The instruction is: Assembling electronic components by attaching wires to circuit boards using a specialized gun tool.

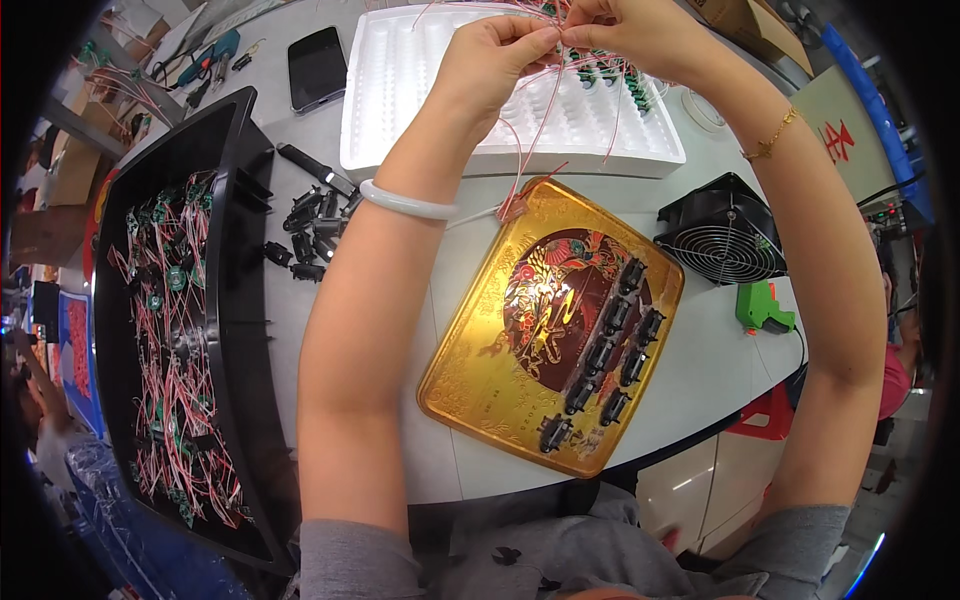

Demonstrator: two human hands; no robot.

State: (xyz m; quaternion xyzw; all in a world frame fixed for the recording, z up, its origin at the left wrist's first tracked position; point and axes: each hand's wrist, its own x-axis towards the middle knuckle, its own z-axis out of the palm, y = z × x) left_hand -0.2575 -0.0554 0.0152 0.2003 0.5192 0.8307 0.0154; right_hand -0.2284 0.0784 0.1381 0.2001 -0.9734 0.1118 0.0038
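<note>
At the far edge of the view, my left hand point(497, 58) and my right hand point(632, 36) meet over a white foam tray point(400, 95). Thumb and finger of each hand are pinched on thin red and white wires point(547, 118); the exact grip point is small and partly hidden by the fingers. The wires trail down toward a golden tin point(470, 340). Small green circuit boards point(637, 90) sit in the tray's right part, below my right hand. Several small black plastic parts point(598, 355) rest in rough rows on the tin's right side.
A black bin point(235, 330) full of wired green boards point(175, 290) stands at left. Loose black parts point(318, 225) lie between it and my left forearm. Beyond are a phone point(316, 70) and, at right, a black fan point(722, 232) and a green pistol-shaped tool point(765, 308).
</note>
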